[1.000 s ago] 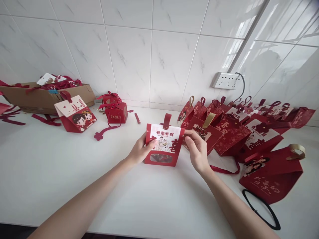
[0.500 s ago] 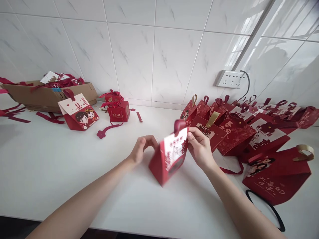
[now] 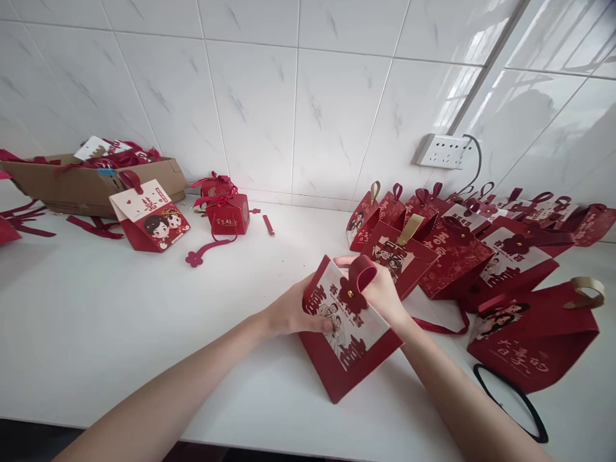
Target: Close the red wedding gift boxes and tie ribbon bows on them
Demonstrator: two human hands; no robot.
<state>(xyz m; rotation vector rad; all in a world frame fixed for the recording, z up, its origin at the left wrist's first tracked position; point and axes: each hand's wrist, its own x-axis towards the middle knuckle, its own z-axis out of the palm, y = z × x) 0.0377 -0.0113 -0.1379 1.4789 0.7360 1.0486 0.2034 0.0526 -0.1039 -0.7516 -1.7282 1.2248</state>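
A red and white gift box (image 3: 356, 356) with a ribbon loop handle and a dark red flower is tilted above the white table, its printed front toward me. My left hand (image 3: 293, 311) grips its left side, the thumb lying across the printed couple. Behind the box's upper right edge is my right hand (image 3: 385, 295); the box and the loop hide most of its fingers, so their hold on it cannot be made out. A red box with a gold loop (image 3: 404, 256) stands just beyond my right hand.
Many red gift boxes (image 3: 452, 263) crowd the right side. A cardboard carton (image 3: 62, 186) with ribbons and cards stands at left, near a cartoon-couple box (image 3: 158, 221) and small red boxes (image 3: 228, 215). A black band (image 3: 522, 404) lies at lower right; a power strip (image 3: 443, 151) hangs on the wall.
The gift box has turned so its printed front faces me, and it has come nearer. My left hand has moved onto its front; my right hand has shifted behind its top.
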